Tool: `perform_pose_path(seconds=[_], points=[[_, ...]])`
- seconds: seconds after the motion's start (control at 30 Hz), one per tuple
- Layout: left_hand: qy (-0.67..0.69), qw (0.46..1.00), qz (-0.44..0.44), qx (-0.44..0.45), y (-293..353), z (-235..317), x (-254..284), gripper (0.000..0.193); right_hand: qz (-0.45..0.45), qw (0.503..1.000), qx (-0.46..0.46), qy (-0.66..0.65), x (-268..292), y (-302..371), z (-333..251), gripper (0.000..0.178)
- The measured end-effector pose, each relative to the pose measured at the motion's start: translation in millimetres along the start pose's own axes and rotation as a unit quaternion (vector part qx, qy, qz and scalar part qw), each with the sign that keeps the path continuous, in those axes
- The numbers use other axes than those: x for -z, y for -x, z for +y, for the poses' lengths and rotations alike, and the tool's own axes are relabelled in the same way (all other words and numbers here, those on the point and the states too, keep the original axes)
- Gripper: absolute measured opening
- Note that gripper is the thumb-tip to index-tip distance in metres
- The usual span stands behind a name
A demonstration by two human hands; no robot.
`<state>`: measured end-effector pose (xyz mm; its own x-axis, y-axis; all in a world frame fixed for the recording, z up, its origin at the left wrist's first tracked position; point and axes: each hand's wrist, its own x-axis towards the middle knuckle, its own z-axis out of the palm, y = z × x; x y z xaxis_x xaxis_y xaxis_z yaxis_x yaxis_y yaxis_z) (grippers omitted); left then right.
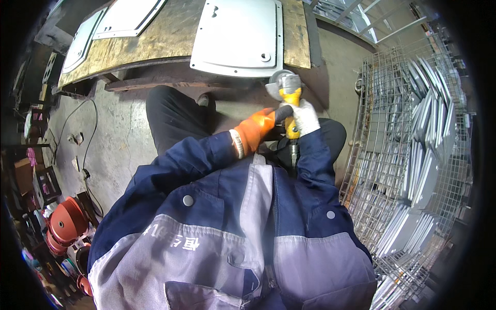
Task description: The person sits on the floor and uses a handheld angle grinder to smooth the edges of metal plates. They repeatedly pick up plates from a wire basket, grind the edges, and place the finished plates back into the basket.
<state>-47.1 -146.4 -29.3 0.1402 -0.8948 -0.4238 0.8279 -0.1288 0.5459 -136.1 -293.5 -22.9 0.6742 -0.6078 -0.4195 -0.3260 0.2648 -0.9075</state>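
A yellow angle grinder (pixel 290 96) with a grey metal head points away from me, just off the near right corner of a white metal panel (pixel 237 39). My right hand (pixel 306 118), in a white glove, is wrapped around its body. My left hand (pixel 254 130), in an orange glove, closes on the grinder from the left side, with a dark part showing between glove and tool. A round disc and guard (pixel 276 85) sit at the front of the tool, beside the panel's edge. From the back end a metal fitting (pixel 294 151) runs toward my body.
The panel lies on a worn wooden bench (pixel 155 46), with more white panels (pixel 126 18) at its left. Wire mesh baskets (pixel 380 124) holding many light metal plates (pixel 431 108) stand on my right. A cable (pixel 95 129) and orange-red round containers (pixel 68 221) are on the left.
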Motion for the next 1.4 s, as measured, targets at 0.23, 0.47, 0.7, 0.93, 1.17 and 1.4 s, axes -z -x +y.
perform_pose_path(seconds=[0.23, 0.47, 0.7, 0.93, 1.17, 1.4], points=[[0.157, 0.965, -0.169, -0.122, -54, 54, 52, 0.044, -0.064, 0.961, -0.009, -0.271, 67, 38, -4, 0.038], [0.225, 0.954, 0.137, -0.146, -45, 57, 72, 0.04, -0.134, 0.948, -0.043, -0.286, 61, 77, -6, 0.041], [-0.184, 0.963, 0.156, -0.119, 66, 116, 134, 0.035, -0.176, 0.962, -0.049, -0.203, 40, 87, -26, 0.046], [-0.488, 0.865, 0.099, -0.07, 90, 170, 174, 0.03, -0.218, 0.963, -0.083, -0.135, 13, 90, -45, 0.045], [-0.489, 0.854, 0.096, -0.149, 77, 204, 212, 0.025, -0.23, 0.964, -0.1, -0.089, -10, 79, -61, 0.041], [0.122, 0.877, 0.323, -0.334, 93, 141, 152, 0.047, -0.24, 0.963, -0.107, -0.055, -69, 52, -89, 0.034]])
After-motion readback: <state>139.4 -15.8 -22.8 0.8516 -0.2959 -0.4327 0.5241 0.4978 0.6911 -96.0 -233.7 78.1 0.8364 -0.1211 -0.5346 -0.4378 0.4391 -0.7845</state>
